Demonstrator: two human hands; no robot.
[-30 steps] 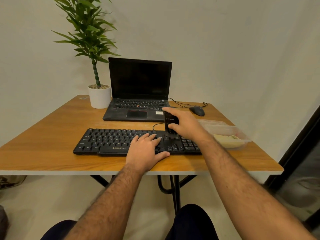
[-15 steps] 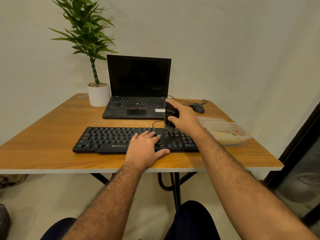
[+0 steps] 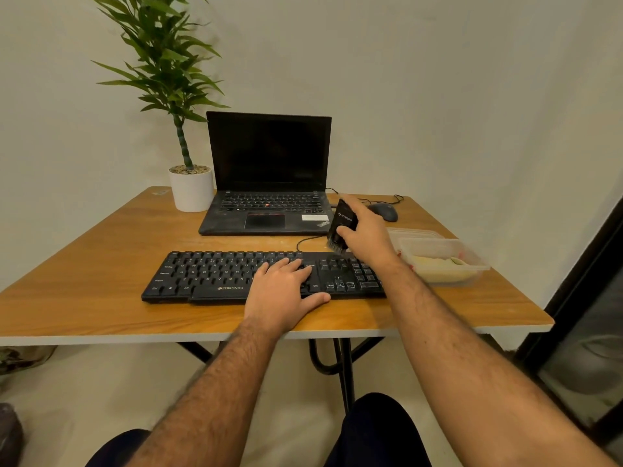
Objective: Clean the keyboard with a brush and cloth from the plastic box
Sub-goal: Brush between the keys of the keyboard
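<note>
A black keyboard (image 3: 215, 276) lies across the front of the wooden table (image 3: 84, 281). My left hand (image 3: 286, 288) rests flat on its middle keys, fingers straight. My right hand (image 3: 365, 235) grips a black brush (image 3: 342, 227), bristles pointing down, just above the keyboard's far right edge. A clear plastic box (image 3: 445, 261) with a pale yellow cloth (image 3: 435, 266) inside stands to the right of the keyboard.
An open black laptop (image 3: 268, 176) stands behind the keyboard. A potted plant in a white pot (image 3: 191, 188) is at the back left, a dark mouse (image 3: 384, 211) with its cable at the back right. The box's lid (image 3: 414, 233) lies behind the box.
My right hand has lifted the brush off the keyboard's right keys and drawn it back past the far edge. My left hand has stayed on the keys.
</note>
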